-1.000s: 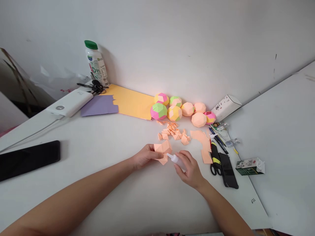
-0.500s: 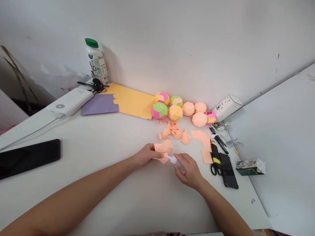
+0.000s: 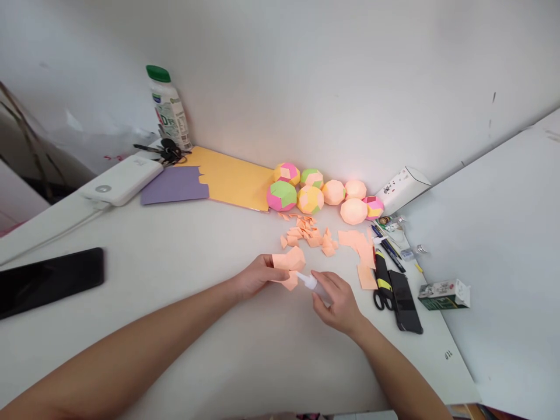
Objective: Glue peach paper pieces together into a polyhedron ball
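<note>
My left hand (image 3: 259, 276) pinches a folded peach paper piece (image 3: 294, 259), its thumb lying across the paper. My right hand (image 3: 339, 303) is wrapped round a white glue bottle (image 3: 311, 283), tilted so that its narrow nozzle points left at the paper's lower flap. Whether the tip touches the paper I cannot tell. Just beyond my hands lies a heap of small folded peach paper pieces (image 3: 311, 234). Flat peach paper sheets (image 3: 362, 248) are spread to the right of the heap. Several faceted paper balls (image 3: 310, 199) in peach, yellow, green and pink stand along the wall.
Purple card (image 3: 175, 186) and yellow card (image 3: 236, 178) lie at the back left, near keys (image 3: 170, 151), a white power bank (image 3: 126, 178) and a green-capped bottle (image 3: 170, 111). Scissors (image 3: 383, 298), pens (image 3: 385, 240) and a phone (image 3: 406, 302) lie right. A dark phone (image 3: 52, 281) is left.
The glue bottle's nozzle has drawn slightly to the right along the paper flap, with my right hand. My left hand keeps its hold. The whole view has shifted a little.
</note>
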